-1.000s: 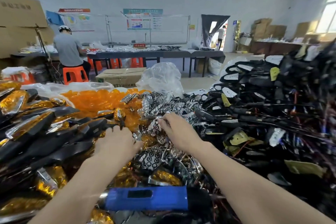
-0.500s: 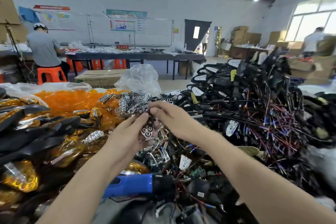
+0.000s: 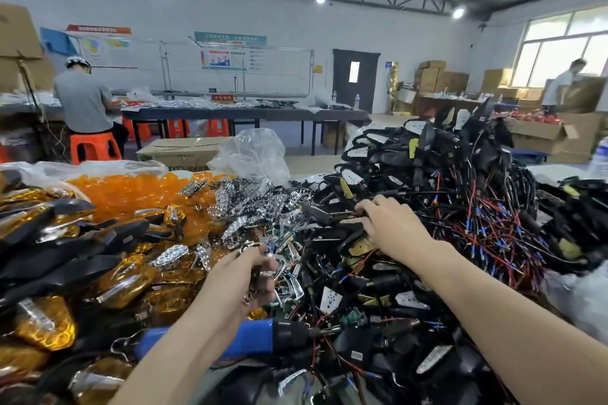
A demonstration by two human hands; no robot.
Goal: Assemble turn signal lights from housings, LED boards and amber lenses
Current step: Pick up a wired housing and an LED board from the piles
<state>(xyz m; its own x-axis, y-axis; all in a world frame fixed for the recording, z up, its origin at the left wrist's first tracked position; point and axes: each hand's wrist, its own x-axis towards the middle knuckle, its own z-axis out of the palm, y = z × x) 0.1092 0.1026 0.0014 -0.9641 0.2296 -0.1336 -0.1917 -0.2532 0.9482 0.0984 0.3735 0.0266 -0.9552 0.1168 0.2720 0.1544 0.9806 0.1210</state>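
— Head view: what do the hands hold?
— I see the left hand curled round a chrome reflector piece; the right hand, at two o'clock from it, has bent fingers down on the heap of black wired housings; whether it grips one I cannot tell.
— And the amber lenses?
— Heaped at ten o'clock from the left hand; a blue tool lies at six.

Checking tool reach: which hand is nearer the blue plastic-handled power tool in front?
Left. The left hand sits just behind the blue tool, gripping chrome reflectors; the right hand reaches farther back among black wired housings.
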